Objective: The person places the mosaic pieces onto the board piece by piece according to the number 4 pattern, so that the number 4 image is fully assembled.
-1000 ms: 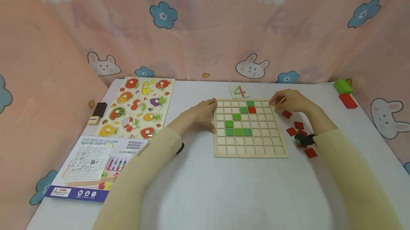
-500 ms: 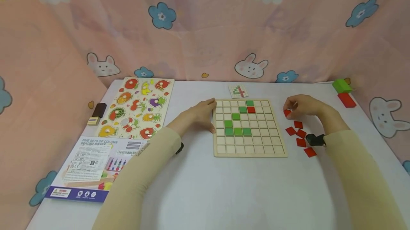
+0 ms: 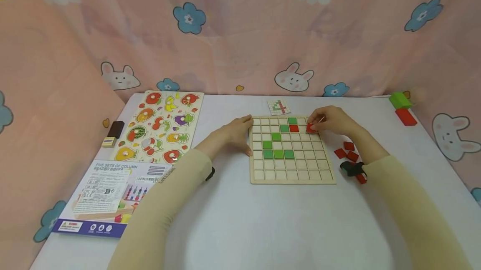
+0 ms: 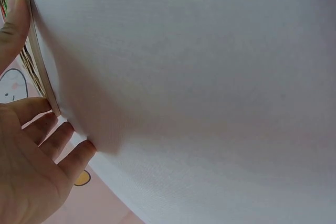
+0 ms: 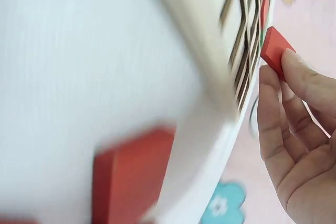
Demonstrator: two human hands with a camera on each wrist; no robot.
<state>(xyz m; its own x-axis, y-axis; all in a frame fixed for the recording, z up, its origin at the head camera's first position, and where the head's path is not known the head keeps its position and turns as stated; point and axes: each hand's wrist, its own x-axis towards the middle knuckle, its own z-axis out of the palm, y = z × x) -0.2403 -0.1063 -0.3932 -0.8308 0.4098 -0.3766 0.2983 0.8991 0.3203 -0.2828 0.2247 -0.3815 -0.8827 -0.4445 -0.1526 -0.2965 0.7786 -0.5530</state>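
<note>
Counting seven green tiles [image 3: 276,136] and one inset red tile [image 3: 294,128] on one gridded board [image 3: 293,164], at least four loose red tiles [image 3: 348,145] lying beside. Pinching a further red tile [image 3: 311,128] in the right grip [image 3: 336,122], over the board's far right. Touching the board's left edge with the left grip [image 3: 236,134], spread. Working on a white surface [image 3: 285,220] before pink patterned cloth [image 3: 240,44].

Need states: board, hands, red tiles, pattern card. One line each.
Board: flat, partly filled
Left hand: spread, touching board's left edge
Held red tile: raised, not seated
Right hand: pinching that tile
Loose red tiles: unplaced, right of board
Pattern card: flat, beyond board
</note>
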